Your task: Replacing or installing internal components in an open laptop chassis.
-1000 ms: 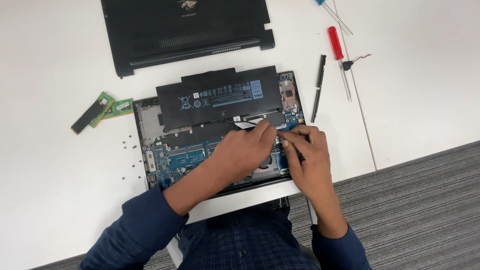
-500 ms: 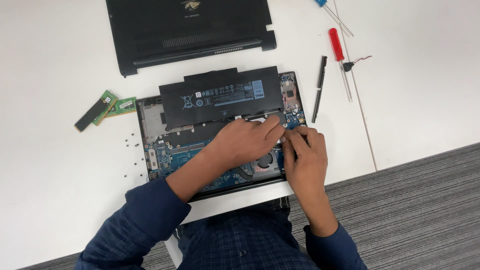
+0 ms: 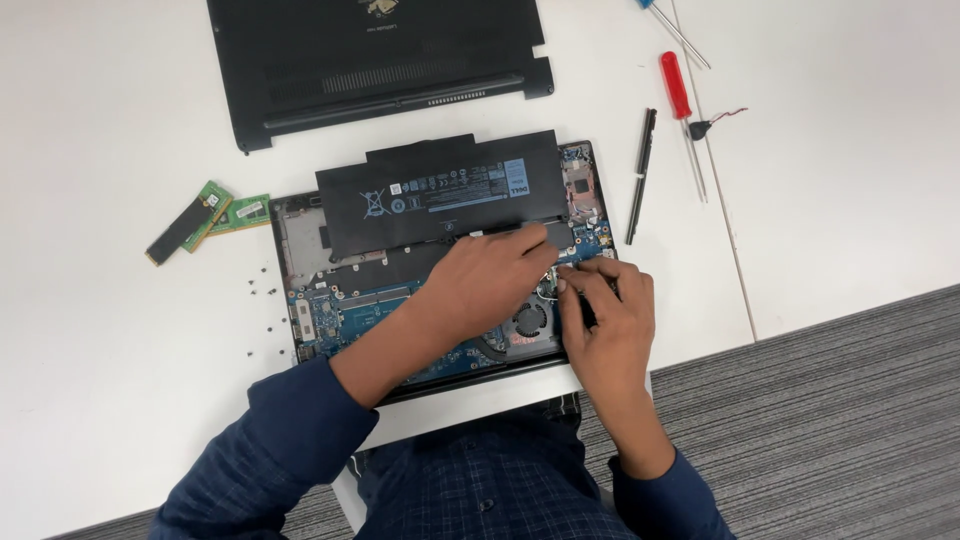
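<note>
An opened laptop (image 3: 320, 300) lies bottom-up in front of me, its blue circuit board and round fan (image 3: 528, 322) exposed. A long black battery (image 3: 440, 190) sits across its upper half. My left hand (image 3: 490, 275) rests on the board just below the battery's lower right edge, fingers curled down; what is under them is hidden. My right hand (image 3: 605, 310) is beside it at the laptop's right edge, fingertips pinched on a small silvery part (image 3: 548, 286) above the fan. The two hands almost touch.
The removed black bottom cover (image 3: 380, 60) lies at the back. Two green memory modules (image 3: 205, 220) and several tiny screws (image 3: 262, 290) lie left of the laptop. To the right are a black pry tool (image 3: 640, 175), a red screwdriver (image 3: 678, 90) and a blue-handled one (image 3: 650, 5). Grey carpet shows beyond the table edge.
Both hands have crept a little up and to the right over the board, toward the battery's lower right corner. The right fingertips have closed in above the fan.
</note>
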